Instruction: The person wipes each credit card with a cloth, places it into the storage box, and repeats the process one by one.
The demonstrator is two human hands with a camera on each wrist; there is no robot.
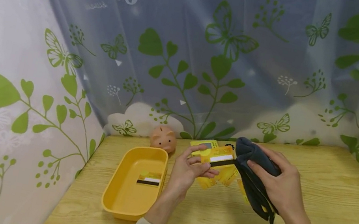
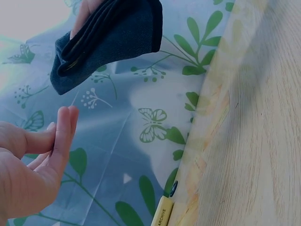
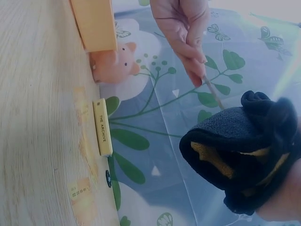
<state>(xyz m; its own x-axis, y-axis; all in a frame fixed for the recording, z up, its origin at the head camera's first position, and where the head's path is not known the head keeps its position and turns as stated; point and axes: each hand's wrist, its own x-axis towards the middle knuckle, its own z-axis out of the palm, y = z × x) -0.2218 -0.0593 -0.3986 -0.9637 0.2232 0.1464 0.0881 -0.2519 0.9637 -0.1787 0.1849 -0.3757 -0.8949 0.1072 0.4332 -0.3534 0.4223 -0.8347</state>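
Observation:
My left hand pinches a yellow card with a white band and a black stripe between thumb and fingers. In the right wrist view the card appears edge-on, its far end by the cloth. With my right hand I grip a folded dark blue cloth, bunched up above the table. Its inner side shows yellow in the right wrist view, and a strap-like end hangs down in the head view. The card's far edge meets the cloth's left side in the head view.
A yellow tray stands at the left with a similar striped card in it. Behind it sits a pink piggy bank. Several yellow cards lie beneath my hands, near a yellow box lettered "THE ARCHIVE". A patterned curtain hangs behind.

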